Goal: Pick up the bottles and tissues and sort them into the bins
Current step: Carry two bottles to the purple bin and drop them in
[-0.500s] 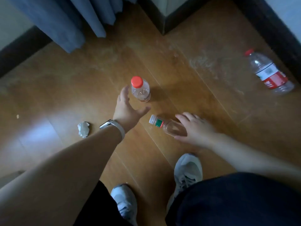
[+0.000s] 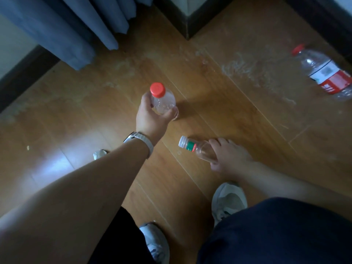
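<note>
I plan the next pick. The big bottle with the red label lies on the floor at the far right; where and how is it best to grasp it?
Probably grip the big bottle around its labelled middle, coming from above with fingers across its width. It lies on its side, cap toward the wall, so the round body is open from above and the middle looks widest and stiffest.

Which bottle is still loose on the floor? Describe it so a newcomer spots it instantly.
Start at the dark baseboard along the right wall and look just in front of it on the wooden floor. There the large bottle lies on its side, untouched by either hand. Unlike the two small bottles, it is far bigger and wears a red and white label.
</note>
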The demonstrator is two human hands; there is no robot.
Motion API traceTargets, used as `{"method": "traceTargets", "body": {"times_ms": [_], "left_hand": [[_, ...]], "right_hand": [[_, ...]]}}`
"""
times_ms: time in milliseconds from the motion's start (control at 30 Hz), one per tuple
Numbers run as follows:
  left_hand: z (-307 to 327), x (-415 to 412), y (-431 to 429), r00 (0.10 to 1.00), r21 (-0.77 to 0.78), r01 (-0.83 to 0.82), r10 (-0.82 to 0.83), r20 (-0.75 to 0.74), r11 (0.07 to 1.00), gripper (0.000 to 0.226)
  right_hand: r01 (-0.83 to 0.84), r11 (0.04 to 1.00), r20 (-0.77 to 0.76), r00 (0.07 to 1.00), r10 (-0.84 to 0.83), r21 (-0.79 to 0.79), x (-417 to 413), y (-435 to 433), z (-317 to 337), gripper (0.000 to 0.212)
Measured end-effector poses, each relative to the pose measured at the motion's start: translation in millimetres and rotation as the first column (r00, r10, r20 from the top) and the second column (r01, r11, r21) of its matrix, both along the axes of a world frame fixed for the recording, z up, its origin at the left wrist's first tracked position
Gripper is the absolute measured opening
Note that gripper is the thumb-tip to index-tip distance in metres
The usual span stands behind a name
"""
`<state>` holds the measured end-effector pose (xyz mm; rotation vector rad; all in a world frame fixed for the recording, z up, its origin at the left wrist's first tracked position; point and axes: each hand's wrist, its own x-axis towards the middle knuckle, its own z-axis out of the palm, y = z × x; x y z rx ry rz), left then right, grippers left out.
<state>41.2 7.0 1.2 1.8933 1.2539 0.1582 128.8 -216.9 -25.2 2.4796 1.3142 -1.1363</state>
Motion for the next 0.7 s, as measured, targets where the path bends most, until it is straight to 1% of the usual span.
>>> {"method": "traceTargets", "body": {"times_ms": [67,167,233,300,433,567,700], "left_hand": [[8,-1,1,1.0,-0.01,-0.013,0.013,-0.005,1.0,0.066],[39,-4,0,0.998,-0.017,-0.064,0.063,-0.018,0.998,0.051],[74,-7,-3,0.997,-0.026,-0.068,0.068,-0.024,0.997,0.048],[106,-9,-5,0.998,-0.039,-0.053,0.052,-0.027,0.998,0.05],[199,-14,-3,0.998,-0.079,-0.004,-0.001,-0.067,0.997,0.047],[299,-20,3,0.997,-0.093,0.032,-0.039,-0.071,0.995,0.057],[398,-29,0,1.0,-0.128,0.014,-0.016,-0.015,0.992,0.046]], "right_hand": [[0.048,0.999,-0.009,0.999,-0.048,0.003,2,-6,9,0.069],[0.158,0.987,-0.048,0.987,-0.157,0.02,3,-15,40,0.072],[0.234,0.971,-0.054,0.971,-0.231,0.046,4,-18,77,0.072],[0.262,0.962,-0.042,0.965,-0.259,0.074,4,-23,111,0.069],[0.298,0.942,-0.055,0.955,-0.293,0.157,9,-28,209,0.069],[0.328,0.918,-0.067,0.945,-0.321,0.223,11,-24,309,0.071],[0.42,0.855,-0.119,0.907,-0.403,0.304,8,-15,403,0.074]]}}
